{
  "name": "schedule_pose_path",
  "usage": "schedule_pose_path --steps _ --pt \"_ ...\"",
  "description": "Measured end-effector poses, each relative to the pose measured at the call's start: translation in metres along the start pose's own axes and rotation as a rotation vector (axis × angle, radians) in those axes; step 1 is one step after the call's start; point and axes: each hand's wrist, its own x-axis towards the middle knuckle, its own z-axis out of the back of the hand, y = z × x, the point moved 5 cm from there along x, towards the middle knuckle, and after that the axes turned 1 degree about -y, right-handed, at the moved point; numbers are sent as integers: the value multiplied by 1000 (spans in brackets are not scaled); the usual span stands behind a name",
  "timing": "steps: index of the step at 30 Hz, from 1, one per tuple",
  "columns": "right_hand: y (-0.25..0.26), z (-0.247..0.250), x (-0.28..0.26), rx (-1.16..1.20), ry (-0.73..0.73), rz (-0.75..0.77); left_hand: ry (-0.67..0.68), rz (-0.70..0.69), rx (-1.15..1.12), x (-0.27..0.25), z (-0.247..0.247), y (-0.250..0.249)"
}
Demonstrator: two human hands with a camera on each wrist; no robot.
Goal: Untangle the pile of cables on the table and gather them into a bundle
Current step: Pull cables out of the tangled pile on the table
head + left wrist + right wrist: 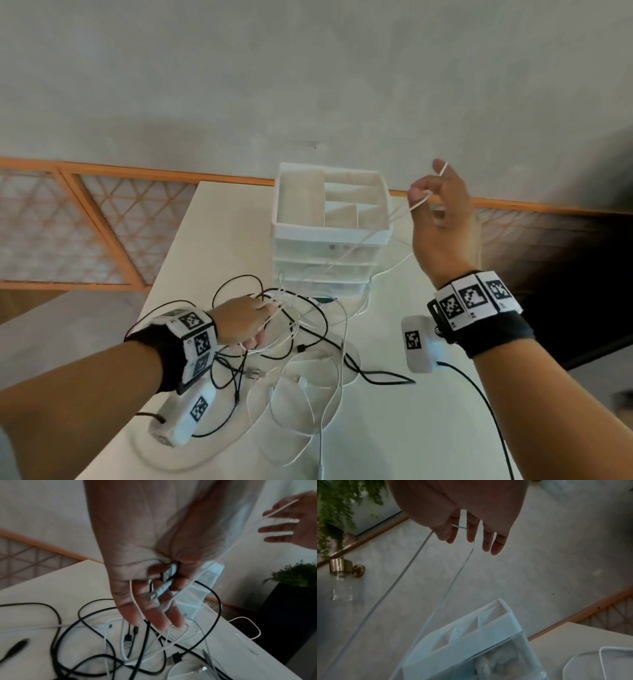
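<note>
Your right hand (442, 205) pinches a white cable (363, 240) raised far right above the drawer organiser (329, 233), drawing it clear, while your left hand (246, 320) grips gathered plugs (169, 573) over the tangled pile (298, 359) on the near table (411, 445).

The head view looks steeply down over both forearms at the worktop (394, 428). Each wrist view sits close behind its own palm, facing along the fingers. All three share the white drawer organizer (330, 226).
</note>
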Motion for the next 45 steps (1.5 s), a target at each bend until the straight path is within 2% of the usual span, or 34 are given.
schedule_pose_path --steps 2,5,8,11,14,17,22,24,26,27,28,29,31,33,34,36,39,41,43,45 --pt "2 1 2 -23 -27 13 -73 38 32 1 3 9" --pt "-3 -2 8 -6 15 -97 -12 91 -313 -3 -5 17" --pt "-30 -3 15 -84 73 -241 -78 72 -455 -14 12 6" --pt "-45 -8 27 -31 175 -337 -159 -44 -438 -29 40 -20" --pt "-53 -7 45 -53 213 -299 -187 -208 -501 -40 55 -51" --pt "-71 -7 45 -22 277 -310 -239 -310 -616 -44 61 -71" --pt "-126 -9 -4 -151 486 -374 -293 -314 -559 -39 58 -61" --pt "-144 -14 -31 -329 669 -386 -295 -281 -601 -37 58 -55" --pt "-157 -20 -60 -459 927 -484 -315 -258 -689 -37 61 -56" --pt "-154 -22 -69 -474 988 -517 -317 -260 -711 -38 62 -58" --pt "-144 -23 -69 -459 971 -504 -309 -275 -697 -38 62 -61" --pt "-130 -24 -63 -396 891 -456 -291 -298 -644 -38 60 -65" --pt "-85 -27 -47 -109 726 -354 -237 -354 -457 -39 53 -78" --pt "-22 -38 -41 227 741 -277 -197 -418 -280 -41 42 -96" --pt "2 -45 -43 283 788 -228 -191 -455 -226 -42 38 -106" --pt "29 -60 -48 212 850 -131 -211 -501 -179 -47 36 -121" --pt "-6 -69 -52 -175 878 -105 -227 -516 -307 -57 50 -118" --pt "-54 -58 -49 -307 875 -324 -230 -500 -404 -65 62 -104" --pt "-88 -35 -36 -282 705 -516 -217 -439 -290 -65 65 -86" --pt "-95 -16 -16 -186 451 -486 -146 -335 -54 -59 52 -65"
